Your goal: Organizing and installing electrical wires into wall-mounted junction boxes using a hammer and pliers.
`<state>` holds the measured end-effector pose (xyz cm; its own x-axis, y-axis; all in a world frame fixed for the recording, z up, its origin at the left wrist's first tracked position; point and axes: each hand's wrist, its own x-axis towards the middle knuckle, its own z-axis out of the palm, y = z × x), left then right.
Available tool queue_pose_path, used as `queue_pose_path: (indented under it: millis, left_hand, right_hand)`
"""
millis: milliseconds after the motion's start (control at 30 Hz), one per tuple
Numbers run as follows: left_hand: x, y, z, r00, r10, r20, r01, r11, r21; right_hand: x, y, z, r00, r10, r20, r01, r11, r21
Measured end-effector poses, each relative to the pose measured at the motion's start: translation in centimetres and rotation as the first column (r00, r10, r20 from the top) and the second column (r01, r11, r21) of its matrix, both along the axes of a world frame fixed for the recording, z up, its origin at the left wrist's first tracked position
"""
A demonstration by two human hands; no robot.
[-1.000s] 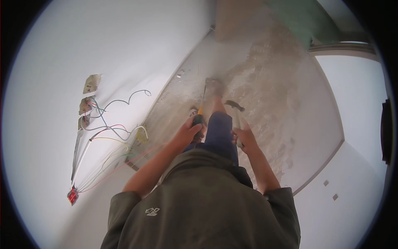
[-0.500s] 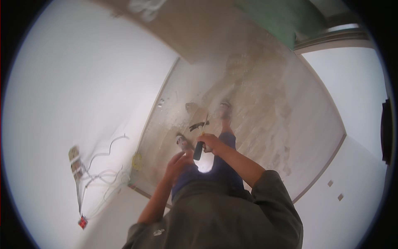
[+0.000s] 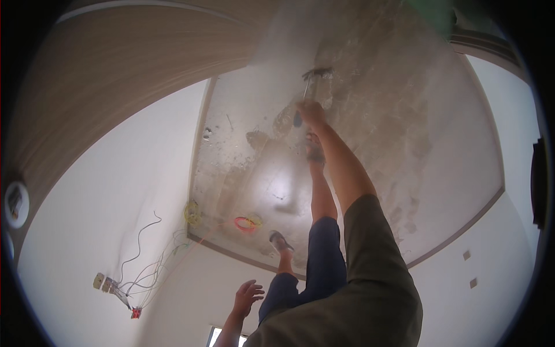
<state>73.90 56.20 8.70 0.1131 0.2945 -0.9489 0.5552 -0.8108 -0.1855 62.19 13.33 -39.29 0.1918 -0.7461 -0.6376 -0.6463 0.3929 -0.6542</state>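
My right hand (image 3: 312,114) is raised on an outstretched arm above the dusty floor, closed around a hammer (image 3: 317,74) and a thin metal-shafted tool with a dark handle (image 3: 298,120); where one tool ends and the other begins is blurred. My left hand (image 3: 247,296) is low, beside my left leg, with fingers apart and nothing in it. My sandalled right foot (image 3: 314,149) is below my right hand; my left foot (image 3: 279,242) stands farther back. Coils of red (image 3: 244,229) and yellow (image 3: 192,213) wire lie on the floor.
A large brown wood-grain panel (image 3: 121,52) spans the upper left. Loose wires hang from wall boxes (image 3: 107,283) and a red box (image 3: 136,312) on the white wall at left. A green surface (image 3: 428,14) and a dark frame are at top right.
The screwdriver from my left hand joined the hammer in my right hand, which has since reached up and forward. My left hand has let go and dropped. The view has swung, revealing the brown panel.
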Motion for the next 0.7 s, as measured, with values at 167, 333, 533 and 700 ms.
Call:
queue_pose_path:
  millis: [167,333,533,700]
  left_hand:
    - [-0.8,-2.9,-2.3,0.995,0.072,0.074,-0.072,0.997,-0.013]
    - [-1.4,-4.7,-2.2,0.994,0.080,0.080,-0.080,0.997,-0.014]
    - [-1.9,-5.9,-1.0,0.993,0.077,0.091,-0.073,0.996,-0.041]
    - [-1.3,-6.9,0.1,0.994,0.060,0.093,-0.049,0.993,-0.112]
  right_hand:
    - [1.9,-4.5,-4.0,0.986,-0.146,0.082,0.148,0.989,-0.018]
    - [3.7,-2.8,-6.1,0.985,-0.143,-0.095,0.150,0.986,0.076]
    - [2.2,0.6,-3.2,0.931,-0.021,-0.365,0.081,0.986,0.148]
    - [-3.1,5.4,4.4,0.912,0.294,-0.285,-0.260,0.954,0.151]
